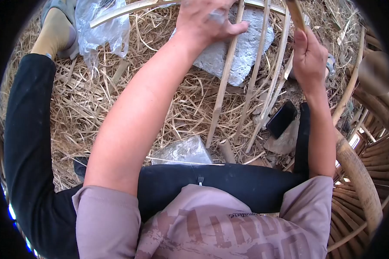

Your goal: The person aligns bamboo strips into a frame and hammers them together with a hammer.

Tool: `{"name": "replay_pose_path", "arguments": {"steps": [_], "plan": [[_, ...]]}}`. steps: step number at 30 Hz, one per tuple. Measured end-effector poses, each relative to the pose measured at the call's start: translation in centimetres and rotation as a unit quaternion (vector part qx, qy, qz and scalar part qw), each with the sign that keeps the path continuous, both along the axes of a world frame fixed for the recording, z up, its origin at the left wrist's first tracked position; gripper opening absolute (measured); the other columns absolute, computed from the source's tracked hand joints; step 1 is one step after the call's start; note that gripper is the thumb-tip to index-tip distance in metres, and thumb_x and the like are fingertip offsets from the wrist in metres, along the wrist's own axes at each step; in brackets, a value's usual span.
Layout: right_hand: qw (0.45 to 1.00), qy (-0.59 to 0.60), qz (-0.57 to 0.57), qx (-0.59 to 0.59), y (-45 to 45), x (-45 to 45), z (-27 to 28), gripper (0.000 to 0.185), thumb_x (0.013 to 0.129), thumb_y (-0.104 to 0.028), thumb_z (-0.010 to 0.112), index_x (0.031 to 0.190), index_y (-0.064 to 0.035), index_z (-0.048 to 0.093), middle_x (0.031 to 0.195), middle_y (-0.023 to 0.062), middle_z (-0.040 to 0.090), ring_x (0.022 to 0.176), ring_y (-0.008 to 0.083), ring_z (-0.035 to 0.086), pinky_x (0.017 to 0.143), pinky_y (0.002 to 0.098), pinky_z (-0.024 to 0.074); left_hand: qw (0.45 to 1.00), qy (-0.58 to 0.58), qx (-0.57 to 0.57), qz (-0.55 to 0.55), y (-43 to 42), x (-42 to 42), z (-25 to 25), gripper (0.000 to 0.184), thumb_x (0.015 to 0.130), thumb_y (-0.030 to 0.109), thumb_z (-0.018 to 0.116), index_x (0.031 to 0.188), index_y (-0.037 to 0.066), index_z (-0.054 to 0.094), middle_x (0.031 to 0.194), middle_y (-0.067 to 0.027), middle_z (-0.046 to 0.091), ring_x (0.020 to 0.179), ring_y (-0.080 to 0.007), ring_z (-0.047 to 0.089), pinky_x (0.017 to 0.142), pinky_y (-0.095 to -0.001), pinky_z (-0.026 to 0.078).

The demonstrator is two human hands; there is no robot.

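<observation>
Right hand (pixel 309 56) clenched round wooden handle (pixel 297 17); left hand (pixel 209 21) at bamboo strips (pixel 222 88).
Handle's far end is out of frame. Left thumb is at one strip; can't tell if it grips, fingers hidden. Strips lie between the hands, over stone slab (pixel 246 56), partly hidden by left hand. Phone (pixel 282 120) near strips' lower right; plastic bag (pixel 112 36) left, under curved strip (pixel 122 9).
</observation>
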State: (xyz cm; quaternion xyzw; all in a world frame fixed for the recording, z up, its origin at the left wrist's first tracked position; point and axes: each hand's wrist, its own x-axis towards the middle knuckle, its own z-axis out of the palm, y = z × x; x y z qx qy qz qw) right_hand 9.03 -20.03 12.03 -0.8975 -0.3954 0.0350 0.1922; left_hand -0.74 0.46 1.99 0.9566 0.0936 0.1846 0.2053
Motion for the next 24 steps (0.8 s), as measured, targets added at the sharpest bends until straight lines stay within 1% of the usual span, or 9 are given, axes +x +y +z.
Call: {"name": "replay_pose_path", "arguments": {"steps": [4,5,8,12,13,16,17,20,24], "plan": [[0.992,-0.015,0.07,-0.104,0.0,0.3,-0.6,0.039,0.109,-0.036,0.05,0.105,-0.0004,0.067,0.057,0.007,0.052,0.049,0.0146,0.052,0.048,0.0355,0.04,0.999,0.031,-0.03,-0.009,-0.1,0.2,0.4,0.089,0.074,0.056,0.076,0.149,0.015,0.052,0.146,-0.0222,0.05,0.129,-0.033,0.048,0.106,-0.0463,0.041],[0.993,0.05,0.003,-0.109,-0.1,-0.2,0.3,0.038,0.109,-0.035,0.05,0.106,-0.0011,0.066,0.057,0.0081,0.052,0.05,0.0152,0.052,0.048,0.0361,0.0393,0.998,0.046,-0.042,-0.013,0.0,0.2,0.6,0.089,0.074,0.056,0.076,0.149,0.015,0.052,0.147,-0.0222,0.05,0.13,-0.0334,0.048,0.107,-0.0469,0.041],[0.998,0.025,-0.035,0.044,-0.2,-1.0,-0.7,0.036,0.109,-0.033,0.051,0.105,-0.0008,0.066,0.058,0.0118,0.054,0.049,0.0187,0.052,0.048,0.0387,0.0388,0.998,0.046,-0.049,-0.003,0.0,0.1,0.5,0.089,0.074,0.056,0.076,0.15,0.015,0.052,0.147,-0.0221,0.049,0.131,-0.0343,0.048,0.107,-0.0483,0.04],[0.993,-0.027,0.042,-0.103,-0.3,0.7,-0.9,0.039,0.109,-0.034,0.051,0.114,0.0,0.068,0.056,0.0049,0.051,0.051,0.0091,0.051,0.046,0.0321,0.0372,0.999,0.036,-0.014,0.001,-0.2,0.0,0.8,0.089,0.074,0.057,0.077,0.15,0.018,0.052,0.145,-0.0219,0.05,0.126,-0.0337,0.05,0.106,-0.0487,0.041],[0.997,0.027,-0.019,-0.075,0.1,0.1,0.1,0.029,0.106,-0.029,0.055,0.108,-0.0026,0.067,0.064,0.0206,0.058,0.054,0.0357,0.06,0.054,0.0426,0.0469,1.0,0.019,-0.004,0.007,-0.2,0.1,0.5,0.089,0.074,0.057,0.077,0.15,0.018,0.052,0.145,-0.0219,0.05,0.126,-0.0338,0.05,0.106,-0.0485,0.041],[0.993,0.066,-0.081,0.057,0.2,-1.2,-0.7,0.031,0.106,-0.031,0.054,0.101,-0.0021,0.065,0.065,0.0217,0.058,0.056,0.039,0.061,0.054,0.0457,0.0457,1.0,0.007,-0.006,0.011,-0.2,-0.1,0.0,0.089,0.074,0.058,0.078,0.15,0.02,0.052,0.145,-0.0222,0.05,0.127,-0.0343,0.05,0.106,-0.048,0.041],[0.999,0.032,-0.035,0.007,0.6,-1.3,-0.5,0.031,0.106,-0.031,0.054,0.102,-0.0029,0.066,0.065,0.0206,0.059,0.056,0.0369,0.062,0.053,0.0452,0.0456,0.999,0.023,-0.029,0.003,-0.2,-0.2,0.1,0.089,0.074,0.058,0.078,0.15,0.02,0.052,0.145,-0.0222,0.05,0.127,-0.0345,0.05,0.106,-0.048,0.041],[0.995,0.013,0.021,-0.094,0.5,-0.1,-0.9,0.035,0.108,-0.032,0.054,0.119,-0.0025,0.068,0.058,0.0074,0.051,0.051,0.0122,0.052,0.047,0.0337,0.0389,0.995,0.079,-0.053,-0.021,0.1,0.1,1.3,0.087,0.075,0.058,0.077,0.15,0.02,0.052,0.144,-0.0222,0.051,0.128,-0.0349,0.05,0.107,-0.0479,0.041],[0.998,0.006,-0.016,0.066,0.6,-1.4,-1.4,0.035,0.108,-0.034,0.051,0.116,-0.0049,0.069,0.057,0.0134,0.051,0.046,0.0199,0.05,0.047,0.0398,0.0386,1.0,0.024,-0.006,0.004,-0.2,-0.3,0.9,0.086,0.076,0.057,0.076,0.15,0.02,0.052,0.142,-0.0212,0.052,0.126,-0.0338,0.05,0.105,-0.0473,0.042]]}}
